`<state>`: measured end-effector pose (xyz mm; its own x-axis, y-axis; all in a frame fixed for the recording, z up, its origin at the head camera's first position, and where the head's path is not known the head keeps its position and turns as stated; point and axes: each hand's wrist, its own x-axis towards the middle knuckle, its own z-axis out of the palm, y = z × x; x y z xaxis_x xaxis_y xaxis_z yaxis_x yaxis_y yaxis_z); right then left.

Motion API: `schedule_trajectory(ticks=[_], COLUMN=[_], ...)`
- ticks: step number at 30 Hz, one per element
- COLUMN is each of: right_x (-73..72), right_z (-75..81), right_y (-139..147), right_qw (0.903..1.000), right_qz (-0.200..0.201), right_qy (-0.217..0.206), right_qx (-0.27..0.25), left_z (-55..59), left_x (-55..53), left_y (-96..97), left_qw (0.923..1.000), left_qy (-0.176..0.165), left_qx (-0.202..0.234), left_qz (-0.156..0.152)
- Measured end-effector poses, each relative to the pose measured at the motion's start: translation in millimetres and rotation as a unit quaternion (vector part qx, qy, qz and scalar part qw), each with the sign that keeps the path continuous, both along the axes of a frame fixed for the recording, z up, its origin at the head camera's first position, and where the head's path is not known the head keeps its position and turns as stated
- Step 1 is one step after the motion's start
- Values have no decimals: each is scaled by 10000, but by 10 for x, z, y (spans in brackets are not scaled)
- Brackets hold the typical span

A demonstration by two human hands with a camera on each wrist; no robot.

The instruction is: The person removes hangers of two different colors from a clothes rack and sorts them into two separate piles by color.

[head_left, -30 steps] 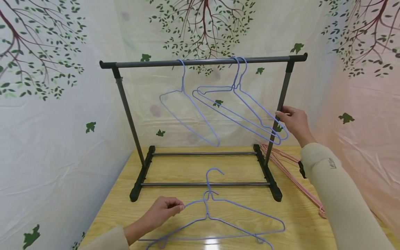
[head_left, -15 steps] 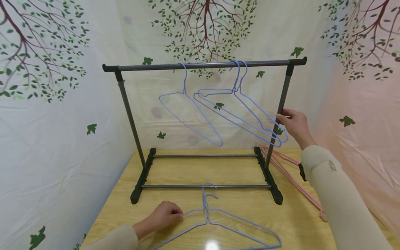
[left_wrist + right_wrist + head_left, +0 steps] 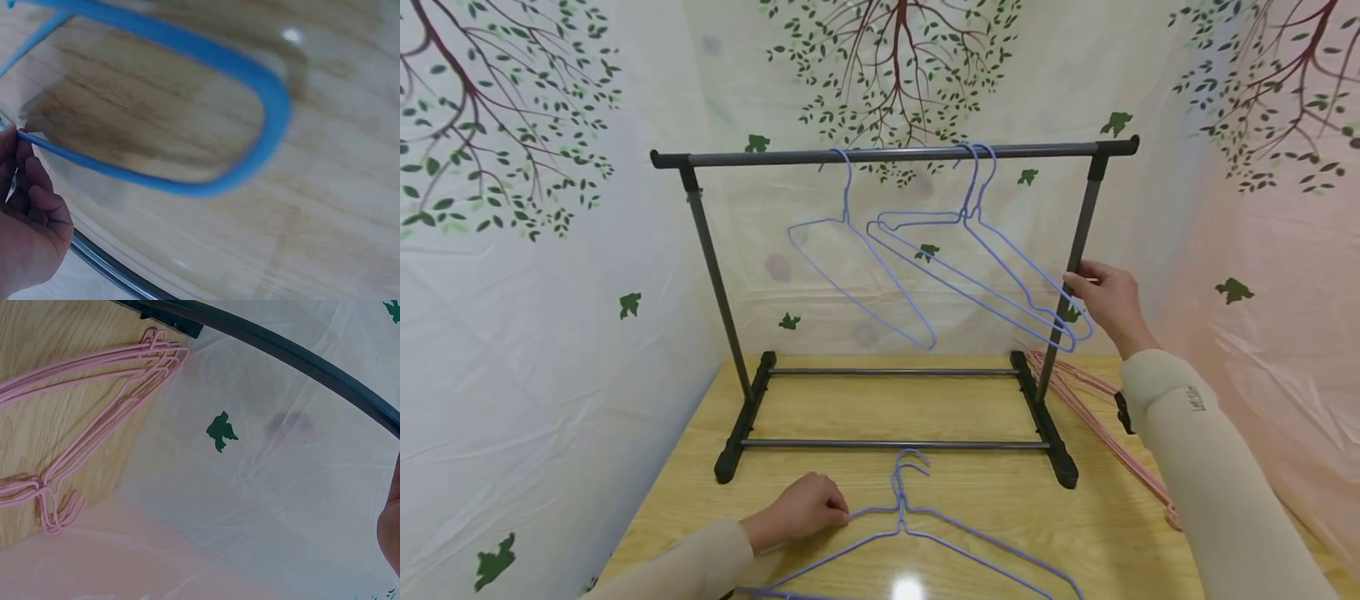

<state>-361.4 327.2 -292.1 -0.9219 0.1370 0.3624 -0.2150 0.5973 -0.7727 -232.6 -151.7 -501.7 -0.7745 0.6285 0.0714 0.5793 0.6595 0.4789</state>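
Note:
In the head view, my left hand (image 3: 805, 504) pinches the left shoulder of a blue wire hanger (image 3: 955, 520) low over the table. A second blue hanger (image 3: 842, 553) lies just in front of it, their hooks overlapping in this view. The left wrist view has my left fingers and thumb on the blue hanger (image 3: 275, 106), whose rounded end fills the middle. My right hand (image 3: 1108, 300) holds the right upright post (image 3: 1082, 225) of a dark metal rack, thumb and fingers around it. Only that hand's edge shows in the right wrist view.
From the rack's top bar (image 3: 760, 158) hang three blue hangers, one (image 3: 847, 192) left of centre and a pair (image 3: 967, 190) farther right. Pink hangers (image 3: 1112, 435) lie stacked on the wooden table (image 3: 880, 408), right of the rack. A leaf-printed curtain (image 3: 655, 375) surrounds the table.
My left hand has shifted a little right, and its hanger has come down so its hook sits by the other hanger's hook. My right hand has stayed on the post.

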Motion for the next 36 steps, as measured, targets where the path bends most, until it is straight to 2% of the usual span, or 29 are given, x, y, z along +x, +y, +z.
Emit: schedule_trajectory(ticks=[5, 8, 12, 16, 21, 25, 27, 30, 33, 36], right_x=[1, 2, 2, 7, 1, 0, 1, -8, -7, -4], right_z=[-3, -3, 0, -13, -8, -8, -6, -5, -3, -7], right_y=[-6, -11, -24, -14, -10, -18, -21, -18, -18, -14], right_qw=[10000, 10000, 9999, 9999, 10000, 10000, 10000, 9999, 9999, 9999], right_qz=[7, -4, -22, -14, -32, -37, -40, -77, -83, -73], right_qy=[18, 48, 52, -3, 20, 37, 49, 67, 77, 59], right_qx=[-16, 20, 93, 102, 54, 63, 55, 76, 77, 79], left_z=[18, 84, 261, 501, 978, 1404, 1601, 1873, 2076, 2220], left_x=[-35, -61, -156, -331, -549, -702, -780, -873, -952, -1004], left_y=[7, -18, -51, -45, -13, 1, 25, 89, 169, 258], left_qw=[9995, 9986, 9966, 9880, 9630, 9411, 9280, 9057, 8858, 8691], left_qy=[-156, -191, 142, 473, 756, 1043, 1181, 1195, 1183, 1211], left_qx=[22, 129, 280, 593, 1280, 1904, 2239, 2813, 3243, 3528], left_qz=[261, 481, 759, 1347, 2249, 2593, 2733, 2937, 3100, 3250])
